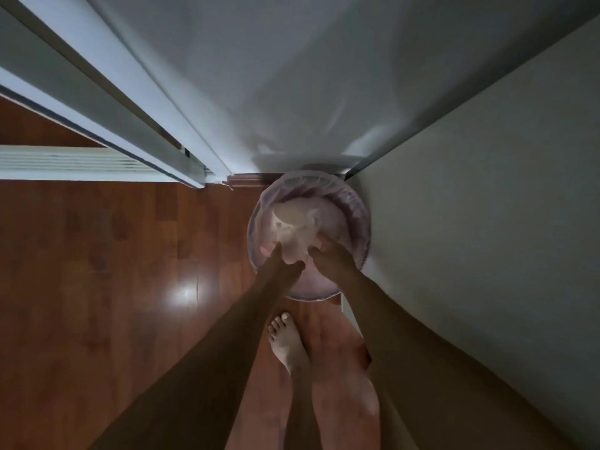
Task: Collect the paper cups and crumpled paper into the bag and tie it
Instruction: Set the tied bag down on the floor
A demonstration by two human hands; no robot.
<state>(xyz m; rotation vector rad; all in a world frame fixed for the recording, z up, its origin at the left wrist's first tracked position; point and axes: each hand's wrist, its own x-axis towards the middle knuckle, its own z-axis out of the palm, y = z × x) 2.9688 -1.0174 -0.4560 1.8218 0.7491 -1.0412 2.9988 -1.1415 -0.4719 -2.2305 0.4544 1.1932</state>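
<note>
Hardwood floor [97, 271] meets white walls [487, 222] around lined bin [362, 209]

Home: wood floor [97, 287], bare foot [285, 342].

Pale pinkish-lilac bag [352, 203], whitish crumpled paper [293, 228], glossy reddish-brown wood-grain floor [113, 254], white wall [487, 222].

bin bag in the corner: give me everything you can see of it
The bag is thin, translucent, pale pink-purple plastic lining a round bin in the corner where two walls meet, on the wood floor. Its mouth is open and folded over the rim, wrinkled at the far side. Whitish crumpled contents lie inside; individual items are too blurred to tell. The left hand and right hand reach into its near side.
</note>
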